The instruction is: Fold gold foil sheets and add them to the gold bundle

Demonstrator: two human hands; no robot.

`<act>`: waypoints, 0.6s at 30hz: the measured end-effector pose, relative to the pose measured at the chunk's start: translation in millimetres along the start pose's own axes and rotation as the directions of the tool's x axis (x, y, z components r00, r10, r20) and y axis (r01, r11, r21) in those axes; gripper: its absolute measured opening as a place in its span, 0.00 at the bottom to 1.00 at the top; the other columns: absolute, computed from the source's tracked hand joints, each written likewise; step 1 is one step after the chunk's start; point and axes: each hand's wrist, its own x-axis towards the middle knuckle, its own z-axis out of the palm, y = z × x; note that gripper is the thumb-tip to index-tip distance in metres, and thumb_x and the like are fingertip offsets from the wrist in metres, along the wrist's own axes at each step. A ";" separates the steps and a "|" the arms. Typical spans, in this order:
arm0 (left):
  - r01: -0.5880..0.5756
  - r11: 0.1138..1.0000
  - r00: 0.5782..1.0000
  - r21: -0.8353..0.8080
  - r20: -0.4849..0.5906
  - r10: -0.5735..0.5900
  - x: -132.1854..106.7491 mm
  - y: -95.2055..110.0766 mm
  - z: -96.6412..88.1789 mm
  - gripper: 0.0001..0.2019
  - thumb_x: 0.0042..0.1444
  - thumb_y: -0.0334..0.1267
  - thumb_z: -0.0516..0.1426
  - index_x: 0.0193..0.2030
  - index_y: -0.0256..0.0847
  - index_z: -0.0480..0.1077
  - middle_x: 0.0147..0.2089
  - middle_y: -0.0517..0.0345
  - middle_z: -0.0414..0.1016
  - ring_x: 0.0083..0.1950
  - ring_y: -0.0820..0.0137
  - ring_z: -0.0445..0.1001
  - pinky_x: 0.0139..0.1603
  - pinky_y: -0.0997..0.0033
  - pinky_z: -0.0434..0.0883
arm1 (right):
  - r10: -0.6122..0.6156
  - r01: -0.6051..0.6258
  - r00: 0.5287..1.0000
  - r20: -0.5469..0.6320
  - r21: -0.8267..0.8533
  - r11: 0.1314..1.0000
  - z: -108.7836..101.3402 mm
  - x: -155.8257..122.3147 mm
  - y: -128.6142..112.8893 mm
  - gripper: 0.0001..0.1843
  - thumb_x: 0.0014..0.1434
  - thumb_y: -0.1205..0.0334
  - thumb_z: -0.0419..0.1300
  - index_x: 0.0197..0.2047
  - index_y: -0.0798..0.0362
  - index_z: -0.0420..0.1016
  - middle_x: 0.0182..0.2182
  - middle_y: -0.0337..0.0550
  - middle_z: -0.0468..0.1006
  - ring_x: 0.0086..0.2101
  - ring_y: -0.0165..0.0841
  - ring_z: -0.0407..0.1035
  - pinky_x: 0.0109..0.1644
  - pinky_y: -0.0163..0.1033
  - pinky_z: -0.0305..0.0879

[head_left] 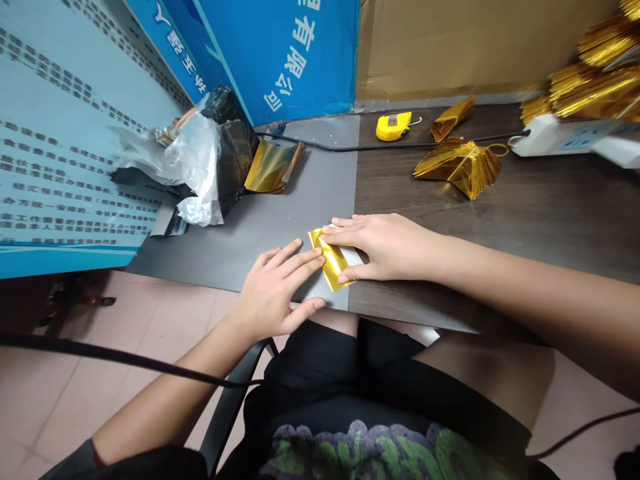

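1. A small folded piece of gold foil lies flat where a grey mat meets a dark wood-grain desk. A white strip shows along its right side.
2. The left hand reaches in from the lower left, fingers open and straight, with the tips touching the foil's left edge. Its thumb rests apart, on the mat.
3. The right hand lies open, fingers flat on the foil's top, thumb at its lower edge. Neither hand is closed in a grip.
4. Light, even pressure from flat fingers seems best here: foil creases easily and slides on the mat.
5. Farther off lie a yellow tape measure and a pleated gold foil bundle.
6. The hands hide much of the foil, so its folds are hard to make out. Whether the strip is paper or backing cannot be told.
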 end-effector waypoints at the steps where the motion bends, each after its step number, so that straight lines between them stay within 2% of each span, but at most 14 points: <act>1: 0.015 1.000 1.000 -0.010 0.007 -0.015 0.9 -1.3 0.3 0.33 0.62 0.63 0.48 0.70 0.51 0.61 0.71 0.62 0.67 0.76 0.59 0.61 0.66 0.59 0.65 | -0.001 0.001 1.000 -0.011 0.002 1.000 0.8 0.0 0.6 0.33 0.60 0.46 0.67 0.66 0.47 0.72 0.65 0.45 0.70 0.65 0.50 0.64 0.63 0.54 0.70; 8: 0.136 0.990 0.991 -0.046 0.012 -0.135 9.3 -4.3 1.8 0.35 0.61 0.64 0.48 0.71 0.52 0.60 0.72 0.58 0.65 0.76 0.55 0.61 0.71 0.54 0.66 | -0.011 0.011 1.000 -0.019 -0.002 1.000 2.4 1.0 0.5 0.35 0.62 0.46 0.66 0.68 0.51 0.70 0.66 0.48 0.68 0.66 0.50 0.63 0.65 0.57 0.69; 14: 0.247 0.969 0.969 0.007 0.023 -0.247 15.7 -1.9 2.1 0.37 0.61 0.66 0.47 0.72 0.50 0.57 0.74 0.57 0.62 0.77 0.54 0.59 0.72 0.53 0.65 | -0.020 0.020 0.999 -0.025 -0.011 1.000 3.2 0.7 -0.7 0.36 0.63 0.44 0.64 0.68 0.56 0.70 0.67 0.51 0.65 0.67 0.49 0.61 0.69 0.55 0.64; 18: 0.219 0.975 0.976 0.024 -0.005 -0.219 15.7 -2.0 1.4 0.39 0.61 0.66 0.46 0.74 0.47 0.53 0.75 0.55 0.59 0.78 0.56 0.57 0.71 0.57 0.65 | -0.040 0.038 0.998 -0.057 -0.025 0.999 5.8 0.1 0.9 0.37 0.62 0.44 0.65 0.67 0.59 0.71 0.66 0.54 0.67 0.66 0.48 0.62 0.70 0.54 0.62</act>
